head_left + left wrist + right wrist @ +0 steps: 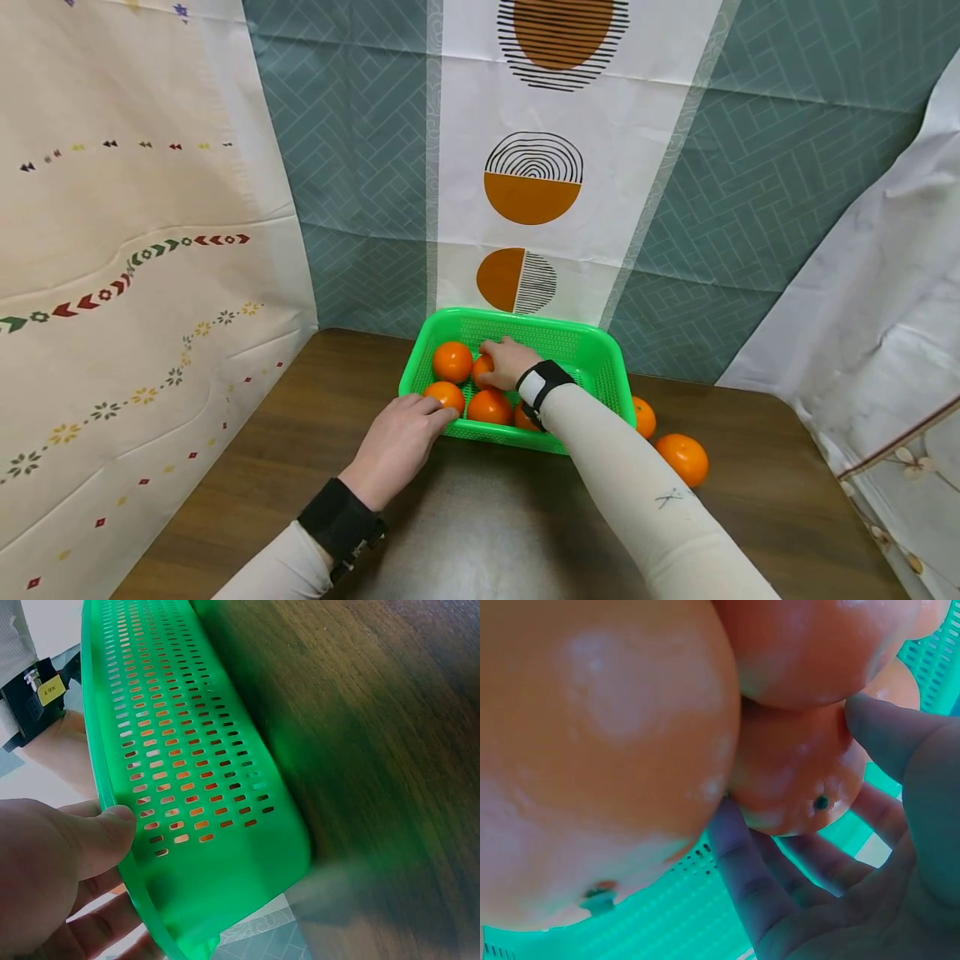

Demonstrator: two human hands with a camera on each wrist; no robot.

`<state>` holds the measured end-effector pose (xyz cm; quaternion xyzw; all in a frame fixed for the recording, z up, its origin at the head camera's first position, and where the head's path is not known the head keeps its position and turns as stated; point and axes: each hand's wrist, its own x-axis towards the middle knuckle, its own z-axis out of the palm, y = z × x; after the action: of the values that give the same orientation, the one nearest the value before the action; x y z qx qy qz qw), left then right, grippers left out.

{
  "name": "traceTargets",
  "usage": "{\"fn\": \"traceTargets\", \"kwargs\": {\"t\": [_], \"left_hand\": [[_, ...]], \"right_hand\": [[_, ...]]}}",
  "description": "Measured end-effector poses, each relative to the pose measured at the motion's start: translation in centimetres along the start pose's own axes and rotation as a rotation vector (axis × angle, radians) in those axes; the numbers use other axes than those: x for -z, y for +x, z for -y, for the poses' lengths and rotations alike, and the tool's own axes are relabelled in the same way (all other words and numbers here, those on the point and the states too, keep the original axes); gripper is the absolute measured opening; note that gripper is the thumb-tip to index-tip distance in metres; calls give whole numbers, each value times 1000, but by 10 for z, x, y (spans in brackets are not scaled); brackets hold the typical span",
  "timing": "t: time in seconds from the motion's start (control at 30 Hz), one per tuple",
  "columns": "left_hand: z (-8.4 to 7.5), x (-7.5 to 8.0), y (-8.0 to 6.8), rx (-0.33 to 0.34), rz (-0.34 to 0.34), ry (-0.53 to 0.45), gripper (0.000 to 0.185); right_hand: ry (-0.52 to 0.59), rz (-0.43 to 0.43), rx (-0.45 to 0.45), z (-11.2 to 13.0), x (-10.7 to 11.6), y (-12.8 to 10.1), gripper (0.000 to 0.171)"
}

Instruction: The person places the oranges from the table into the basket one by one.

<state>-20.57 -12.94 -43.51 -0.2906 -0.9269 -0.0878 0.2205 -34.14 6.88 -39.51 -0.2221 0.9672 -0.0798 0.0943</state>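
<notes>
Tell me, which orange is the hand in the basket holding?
The right hand holds the orange in the middle of the green basket, under its fingers. The other oranges lie untouched.

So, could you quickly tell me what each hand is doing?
Left hand: gripping the green basket rim.
Right hand: grasping an orange inside it.

Bright, even light in the head view; both wrist views are soft, close-up and blurred.

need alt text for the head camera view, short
A person's right hand holds an orange inside a green plastic basket of oranges on a wooden table, while the left hand grips its near rim. Two more oranges lie beside it.
</notes>
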Motion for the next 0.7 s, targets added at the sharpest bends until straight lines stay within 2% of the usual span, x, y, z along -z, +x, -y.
{"fn": "traceTargets", "kwargs": {"t": [0.37, 0.7], "left_hand": [[0, 0, 0, -4, -8, 6, 30], [0, -2, 0, -20, -41, -8, 29]], "right_hand": [[-27, 12, -16, -2, -4, 7, 55], [-68, -3, -17, -2, -3, 7, 55]]}}
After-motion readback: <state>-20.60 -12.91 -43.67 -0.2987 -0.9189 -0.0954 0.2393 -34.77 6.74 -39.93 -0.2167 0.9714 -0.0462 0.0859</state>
